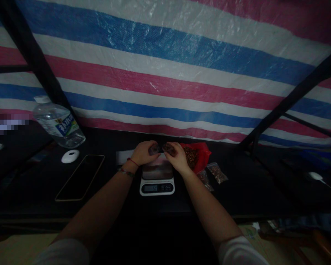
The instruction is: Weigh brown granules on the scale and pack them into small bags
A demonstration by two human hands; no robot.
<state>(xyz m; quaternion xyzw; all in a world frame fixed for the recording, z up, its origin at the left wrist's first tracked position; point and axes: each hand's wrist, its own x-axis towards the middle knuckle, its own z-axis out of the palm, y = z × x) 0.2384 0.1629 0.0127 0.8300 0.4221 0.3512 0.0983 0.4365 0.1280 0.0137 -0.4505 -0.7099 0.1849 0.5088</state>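
Above the far edge of a white kitchen scale (pixel 157 171), my two hands are close together. My left hand (pixel 143 152) is closed around a small see-through piece (pixel 153 149), too dim to name exactly. Between the fingers of my right hand (pixel 179 158) is a small clear piece with brown bits (pixel 168 148). Just right of that hand lies an opened red bag (pixel 203 154) full of brown granules (pixel 191 156). Two small zip bags of brown bits, one nearer (pixel 204 179) and one farther right (pixel 217 173), lie beside it. The scale's display is lit but unreadable.
On the left stand a large water bottle (pixel 60 125), a white oval device (pixel 70 156) and a phone (pixel 79 178). Flat clear plastic (pixel 123 157) lies behind my left wrist. Black frame bars (pixel 281 106) and a striped sheet (pixel 165 84) bound the black table.
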